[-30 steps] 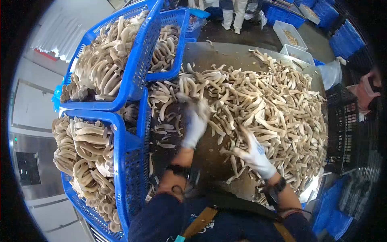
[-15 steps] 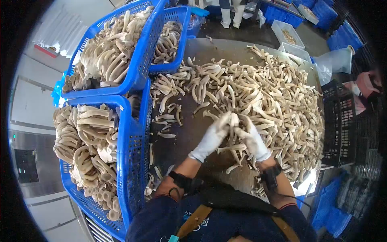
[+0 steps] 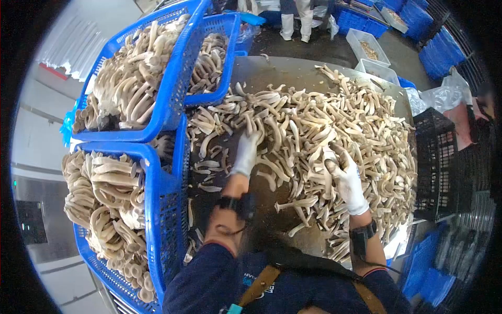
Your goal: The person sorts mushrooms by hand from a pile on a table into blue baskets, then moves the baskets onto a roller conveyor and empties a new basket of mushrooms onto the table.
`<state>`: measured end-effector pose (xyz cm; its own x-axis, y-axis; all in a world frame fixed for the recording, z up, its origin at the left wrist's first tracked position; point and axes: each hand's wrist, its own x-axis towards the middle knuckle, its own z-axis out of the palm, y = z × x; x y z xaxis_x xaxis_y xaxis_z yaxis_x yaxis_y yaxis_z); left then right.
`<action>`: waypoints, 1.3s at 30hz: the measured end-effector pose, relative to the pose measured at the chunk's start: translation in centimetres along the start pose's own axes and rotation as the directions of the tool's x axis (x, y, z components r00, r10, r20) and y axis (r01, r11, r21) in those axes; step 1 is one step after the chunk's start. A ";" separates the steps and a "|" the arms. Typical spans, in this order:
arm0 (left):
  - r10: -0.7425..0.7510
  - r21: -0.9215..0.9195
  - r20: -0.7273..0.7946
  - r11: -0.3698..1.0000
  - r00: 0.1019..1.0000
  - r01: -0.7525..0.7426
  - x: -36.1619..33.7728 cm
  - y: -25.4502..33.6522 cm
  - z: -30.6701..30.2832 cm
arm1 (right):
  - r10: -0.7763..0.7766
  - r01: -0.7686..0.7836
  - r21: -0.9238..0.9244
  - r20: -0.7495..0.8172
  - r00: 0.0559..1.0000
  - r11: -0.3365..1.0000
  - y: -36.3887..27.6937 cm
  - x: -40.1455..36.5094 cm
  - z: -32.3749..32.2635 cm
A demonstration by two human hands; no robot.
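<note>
A wide heap of long-stemmed mushrooms (image 3: 366,125) is spread over the metal table (image 3: 256,209). On the left side of the heap, my gloved left hand (image 3: 247,152) reaches in among several mushrooms, its fingertips blurred and partly hidden by the stems. I cannot tell whether it grips one of them. My right hand (image 3: 349,180), also in a white glove, is over the middle of the heap, thumb and fingers closed round a pale mushroom (image 3: 328,163). Other stems lie right beside and under it.
Blue plastic baskets (image 3: 167,209) full of mushrooms stand along the left, one upper basket (image 3: 178,68) stacked over another. To the right is a black crate (image 3: 436,162). Beyond the table are white tubs (image 3: 368,47) and a person's legs (image 3: 296,21).
My hands were together at the heap's near middle and have parted. The left has moved left and up to the heap's left side; the right has moved slightly right.
</note>
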<state>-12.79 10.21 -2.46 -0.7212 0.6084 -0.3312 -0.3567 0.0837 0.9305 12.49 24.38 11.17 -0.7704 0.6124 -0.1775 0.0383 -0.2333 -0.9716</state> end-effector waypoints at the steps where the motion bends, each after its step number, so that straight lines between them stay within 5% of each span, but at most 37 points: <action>1: -0.079 -0.168 0.095 0.981 0.992 0.095 -1.7 0.4 0.5 | -0.023 0.024 0.053 -0.022 0.999 0.998 0.0 -0.3 -0.3; 2: 0.271 0.102 0.240 0.948 0.932 -0.302 -3.6 0.4 1.2 | -0.010 0.012 0.083 -0.026 1.000 0.996 0.4 -0.5 -0.4; 4: 0.433 0.571 0.505 0.481 0.747 -0.665 -6.9 -1.6 3.2 | 0.096 -0.100 0.206 0.030 0.995 0.973 0.4 -1.0 0.7; 5: 0.288 0.506 0.452 0.697 0.844 -0.508 -8.4 -1.2 5.0 | 0.066 -0.078 0.065 0.161 0.985 0.995 2.4 -0.7 0.0; 6: 0.133 0.419 0.384 0.857 0.914 -0.300 -10.0 -0.8 6.8 | 0.087 -0.116 0.175 0.165 0.982 0.978 3.1 -0.9 1.5; 7: -0.156 -0.176 0.417 0.953 0.895 0.248 -12.0 1.8 8.7 | 0.094 -0.142 0.280 0.178 0.980 0.949 3.8 -1.1 3.0; 8: -0.060 -0.276 0.382 0.945 0.922 0.176 -13.0 2.1 8.9 | -0.033 0.052 -0.181 0.104 0.994 0.982 6.4 -0.8 1.8; 9: 0.042 -0.371 0.340 0.924 0.939 0.093 -13.8 2.4 8.8 | 0.077 -0.088 0.139 0.081 0.994 0.986 7.1 -1.6 1.4; 11: -0.034 -0.550 0.145 0.828 0.989 0.110 -13.9 3.8 8.8 | 0.054 -0.070 0.463 0.048 0.997 0.884 4.3 -3.1 2.4; 12: 0.033 0.264 0.336 0.956 0.941 -0.128 -13.1 2.7 8.2 | 0.067 -0.092 0.482 0.069 0.995 0.871 6.2 -3.3 2.0; 14: -0.060 0.463 0.483 0.865 0.874 -0.196 -13.9 0.1 8.4 | -0.031 -0.048 0.404 0.185 0.982 0.913 8.0 -2.1 1.4; 15: -0.036 -0.105 0.503 0.989 0.863 0.103 -14.8 -0.6 9.0 | -0.199 0.264 -0.329 0.219 0.955 0.907 6.8 -2.2 1.2; 16: -0.026 -0.181 0.545 0.972 0.838 0.148 -14.5 -0.1 9.0 | -0.079 0.118 -0.202 0.190 0.979 0.972 8.0 -1.8 0.3; 19: -0.093 -0.034 0.571 0.990 0.816 0.137 -14.5 1.5 9.2 | -0.202 0.308 -0.537 0.249 0.947 0.785 7.1 -3.1 -0.1; 20: -0.059 -0.147 0.465 0.979 0.884 0.142 -14.0 1.0 9.1 | -0.114 0.134 -0.134 0.143 0.983 0.982 7.7 -2.9 -0.2; 21: -0.024 -0.255 0.351 0.959 0.936 0.120 -13.5 0.6 9.1 | 0.017 -0.044 0.311 0.090 0.996 0.949 8.2 -2.5 -0.4; 22: -0.026 -0.224 0.294 0.970 0.955 0.095 -12.7 1.1 8.8 | -0.023 0.023 -0.096 0.000 1.000 0.995 4.7 -3.3 0.0; 23: -0.028 -0.191 0.236 0.979 0.971 0.075 -12.0 1.5 8.3 | -0.206 0.200 -0.102 -0.047 0.977 0.974 5.5 -3.2 0.5; 24: -0.014 -0.038 0.468 0.999 0.884 0.036 -13.1 3.6 8.1 | -0.113 0.127 -0.104 0.136 0.984 0.986 3.1 -3.0 2.0; 26: -0.152 0.190 0.648 0.981 0.746 0.035 -13.0 2.2 8.3 | 0.092 0.041 -0.295 0.424 0.901 0.955 3.1 -1.7 0.5; 29: -0.108 0.045 0.468 0.994 0.877 0.098 -12.1 1.9 7.8 | -0.067 0.099 -0.216 0.151 0.986 0.971 3.6 -1.8 0.8; 30: -0.129 0.222 0.559 0.975 0.819 0.003 -11.8 1.9 7.3 | -0.008 0.022 -0.085 0.167 0.986 0.996 5.9 -1.6 0.1; 31: -0.069 0.371 0.662 0.895 0.747 -0.246 -11.2 -1.4 7.2 | 0.051 -0.061 0.050 0.181 0.982 0.997 8.3 -1.4 -0.6; 33: -0.175 0.455 0.640 0.871 0.748 -0.185 -12.9 4.7 8.2 | 0.270 -0.305 0.395 0.144 0.952 0.867 11.5 -1.1 -1.5; 35: -0.223 0.482 0.640 0.861 0.735 -0.159 -10.8 4.0 6.8 | 0.164 -0.196 0.211 0.163 0.973 0.958 11.0 -0.9 -2.7; 37: -0.121 0.493 0.366 0.866 0.923 -0.082 -8.6 4.7 3.6 | 0.102 -0.109 0.063 0.105 0.989 0.992 7.7 -0.8 -2.1; 38: 0.012 0.462 -0.034 0.887 0.999 0.005 -7.8 4.5 2.2 | 0.093 -0.093 0.004 0.039 0.995 0.996 4.7 -0.7 -0.8; 39: 0.131 0.409 -0.429 0.910 0.894 0.063 -6.6 4.1 0.7 | 0.071 -0.072 0.026 0.026 0.997 0.997 3.5 -0.7 0.1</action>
<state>-9.04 7.11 3.62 -0.9461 0.2164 -0.2410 -0.1268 0.4371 0.8904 13.14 23.05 7.89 -0.7821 0.5742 -0.2421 0.0774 -0.2960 -0.9520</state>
